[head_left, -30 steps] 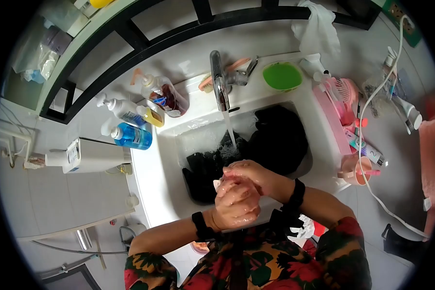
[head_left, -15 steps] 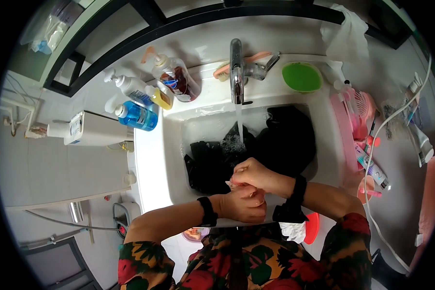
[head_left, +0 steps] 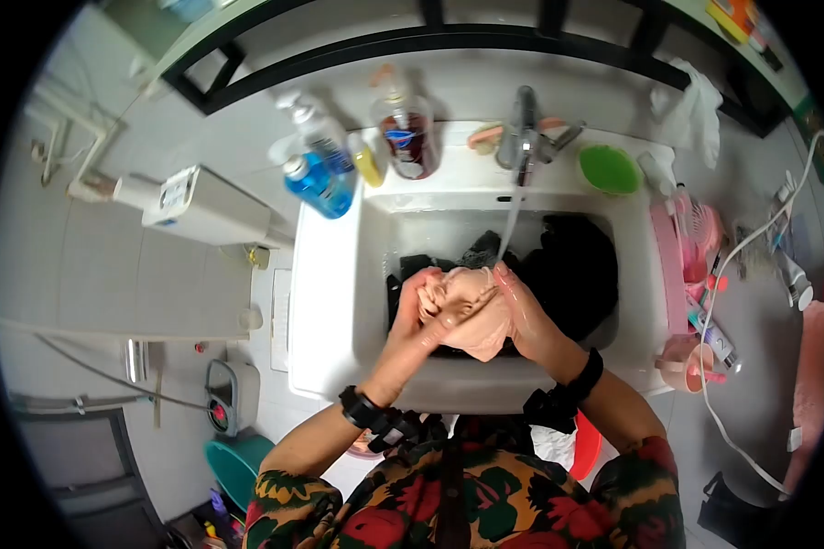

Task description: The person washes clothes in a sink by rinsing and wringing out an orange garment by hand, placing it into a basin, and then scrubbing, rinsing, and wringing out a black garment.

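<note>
- The left grip (head_left: pixel 410 328) grasps the folds of a pale pink cloth (head_left: pixel 481 320); the right grip (head_left: pixel 526 316) holds its three o'clock side, thumb on top, fingers mostly hidden.
- The cloth is held up over the white sink (head_left: pixel 328 316), towards its near side. It looks thin, soft and wet: probably light apart from the water, limp, slippery and hard to damage. The bunched folds at nine o'clock seem the surest hold; the smooth part at six may slide.
- Dark fabric (head_left: pixel 577 274) lies in the basin from two to three o'clock of the cloth, with more at ten; loose ends could tangle there.
- At one o'clock the water stream (head_left: pixel 513 224) falls just beside the right thumb.
- Beyond it, the tap (head_left: pixel 525 137) limits lifting that way.
- Farther out are a blue bottle (head_left: pixel 320 188) at ten, a pump bottle (head_left: pixel 407 142) at eleven and a green dish (head_left: pixel 609 169) between one and two.
</note>
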{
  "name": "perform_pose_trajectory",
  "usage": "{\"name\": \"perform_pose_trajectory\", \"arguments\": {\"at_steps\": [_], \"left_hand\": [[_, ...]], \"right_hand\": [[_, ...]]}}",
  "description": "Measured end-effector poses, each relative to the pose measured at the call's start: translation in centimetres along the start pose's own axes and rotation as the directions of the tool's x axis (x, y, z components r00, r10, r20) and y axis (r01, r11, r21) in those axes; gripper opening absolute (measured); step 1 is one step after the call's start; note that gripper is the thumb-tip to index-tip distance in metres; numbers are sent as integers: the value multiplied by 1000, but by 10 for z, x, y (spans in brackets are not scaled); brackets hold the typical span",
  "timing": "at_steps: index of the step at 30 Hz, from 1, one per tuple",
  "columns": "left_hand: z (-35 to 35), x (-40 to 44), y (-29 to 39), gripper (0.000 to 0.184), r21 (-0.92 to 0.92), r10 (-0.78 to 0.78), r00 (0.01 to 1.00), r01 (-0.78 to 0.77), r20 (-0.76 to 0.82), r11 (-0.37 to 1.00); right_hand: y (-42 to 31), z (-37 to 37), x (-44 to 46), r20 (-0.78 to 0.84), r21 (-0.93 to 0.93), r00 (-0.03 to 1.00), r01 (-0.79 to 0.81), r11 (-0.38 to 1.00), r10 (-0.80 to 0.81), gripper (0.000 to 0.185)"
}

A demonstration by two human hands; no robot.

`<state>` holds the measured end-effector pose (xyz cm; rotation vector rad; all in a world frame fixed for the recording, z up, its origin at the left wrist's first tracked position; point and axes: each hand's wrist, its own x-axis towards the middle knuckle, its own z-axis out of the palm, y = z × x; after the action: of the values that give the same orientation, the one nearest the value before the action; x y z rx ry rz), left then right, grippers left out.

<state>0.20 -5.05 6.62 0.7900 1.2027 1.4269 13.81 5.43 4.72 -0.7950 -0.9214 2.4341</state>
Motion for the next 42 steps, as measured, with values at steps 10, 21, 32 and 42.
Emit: {"name": "perform_pose_trajectory", "arguments": {"at_steps": [10,21,32,42], "left_hand": [[-118,-178,32,47,-366,-76,831,-159,-552,917],[-207,-409,-172,34,-211,-210,-47,3,-976,978],[-245,-431,-231,51,-289,-390,49,589,-920,755],[-173,-208,-34,27,561,341,567,272,-750,782]], "right_hand": [[37,49,14,276,-848,961,238,473,11,38],[53,-54,46,114,-926,993,102,-362,-12,57],[-38,9,4,213,-960,924,136,-246,-317,26],[-79,71,-9,479,-877,640,366,-310,-600,40]]}}
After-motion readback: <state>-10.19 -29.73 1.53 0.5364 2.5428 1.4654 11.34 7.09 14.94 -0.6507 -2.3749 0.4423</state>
